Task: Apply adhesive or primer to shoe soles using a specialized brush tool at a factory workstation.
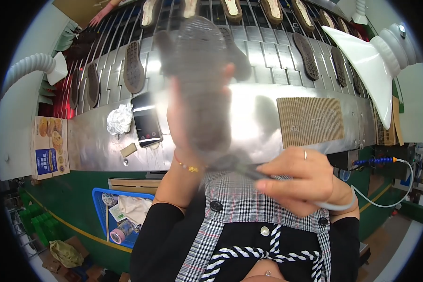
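Note:
My left hand [175, 117] grips a dark brown shoe sole [204, 103] by its edges, thumb on one side and fingertips on the other. The sole stands nearly upright above the metal bench and is smeared by motion. In my right hand [303, 181] is a slim dark-handled brush [249, 172], pinched between thumb and fingers. Its blurred head is close to the sole's lower end; whether they touch I cannot tell. Behind the held sole, another dark sole [239, 63] is partly hidden.
Loose soles [134, 68] and shoe uppers [231, 9] lie along the slatted metal conveyor [272, 51]. On the bench are a phone [146, 121], crumpled white tissue [120, 118] and corrugated cardboard [310, 121]. White extractor hoods [371, 61] flank it. Another person's hand [101, 15] shows far left.

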The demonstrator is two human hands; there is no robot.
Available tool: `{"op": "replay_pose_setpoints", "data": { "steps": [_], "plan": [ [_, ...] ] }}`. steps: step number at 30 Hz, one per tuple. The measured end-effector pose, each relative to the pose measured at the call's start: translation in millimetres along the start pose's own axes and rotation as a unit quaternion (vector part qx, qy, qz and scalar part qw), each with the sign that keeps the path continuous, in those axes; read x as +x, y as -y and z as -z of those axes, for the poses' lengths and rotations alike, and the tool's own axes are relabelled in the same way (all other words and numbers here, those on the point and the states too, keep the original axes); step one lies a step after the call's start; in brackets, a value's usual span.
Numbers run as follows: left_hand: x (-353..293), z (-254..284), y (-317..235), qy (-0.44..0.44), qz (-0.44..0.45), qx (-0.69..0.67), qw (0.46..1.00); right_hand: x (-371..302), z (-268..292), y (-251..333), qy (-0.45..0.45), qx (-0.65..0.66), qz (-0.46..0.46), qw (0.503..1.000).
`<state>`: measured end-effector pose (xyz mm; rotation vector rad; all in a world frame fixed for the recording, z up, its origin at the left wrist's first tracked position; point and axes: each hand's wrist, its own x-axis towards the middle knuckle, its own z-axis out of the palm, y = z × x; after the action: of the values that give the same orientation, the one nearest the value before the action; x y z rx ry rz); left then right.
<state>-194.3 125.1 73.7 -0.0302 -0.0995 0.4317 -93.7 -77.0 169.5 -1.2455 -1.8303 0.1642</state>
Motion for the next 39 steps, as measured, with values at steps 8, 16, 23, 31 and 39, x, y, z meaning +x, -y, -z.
{"op": "replay_pose_setpoints", "data": {
  "steps": [8,16,23,31,39],
  "plan": [
    [-5,-26,17,-0.035,0.047,-0.042,0.997,-1,16,-1,0.037,0.05,-0.048,0.997],
    [-14,-44,20,-0.135,0.124,-0.02,0.983,-2,33,-4,0.044,0.089,-0.061,0.993],
    [-21,-46,18,-0.104,0.167,0.022,0.98,-3,41,-11,0.065,0.129,-0.044,0.989],
    [-29,-45,13,-0.087,0.189,-0.042,0.977,-1,51,-9,0.032,0.102,-0.052,0.993],
    [-37,-47,10,-0.09,0.169,-0.02,0.981,0,60,-7,0.007,0.015,-0.069,0.998]
  ]
}}
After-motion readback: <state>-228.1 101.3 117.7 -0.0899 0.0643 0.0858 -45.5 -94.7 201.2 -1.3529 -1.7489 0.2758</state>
